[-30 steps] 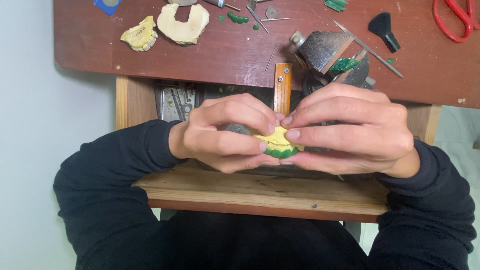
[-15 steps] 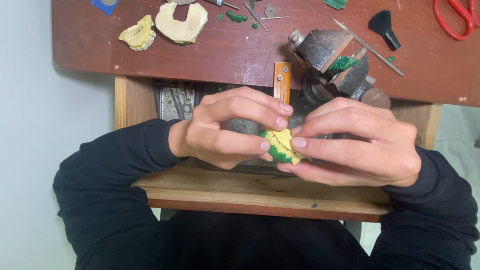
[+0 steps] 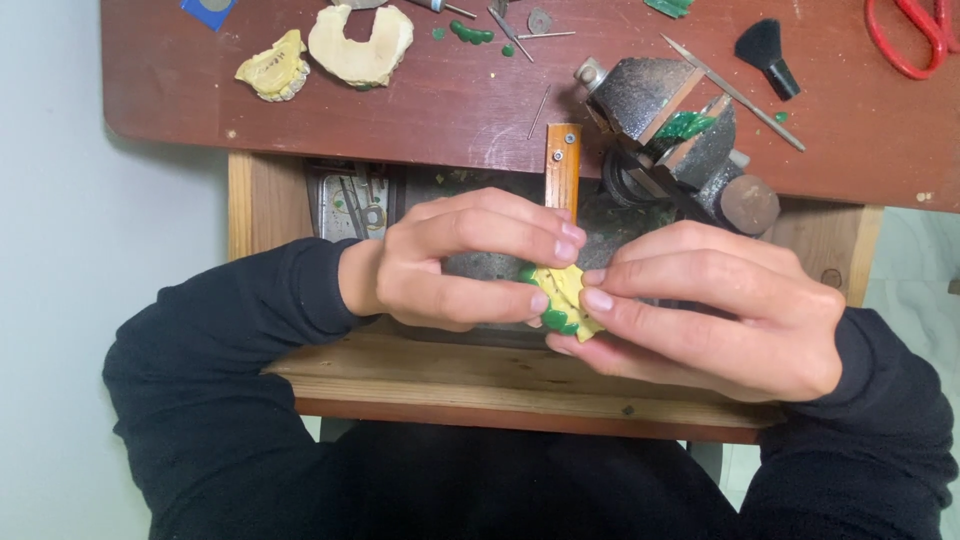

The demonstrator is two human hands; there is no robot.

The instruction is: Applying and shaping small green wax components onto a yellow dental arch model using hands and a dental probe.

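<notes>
Fingertips of left hand (image 3: 455, 262) and right hand (image 3: 715, 310) pinch yellow-green cast (image 3: 562, 298).

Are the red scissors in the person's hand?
No, the red scissors lie on the desk's far right corner, while both the left hand and right hand pinch a yellow and green piece.

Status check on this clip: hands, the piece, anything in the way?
Left hand and right hand both pinching the yellow piece with green wax over the open drawer. Vise on the bench behind, apart from the hands. Nothing blocking.
</notes>
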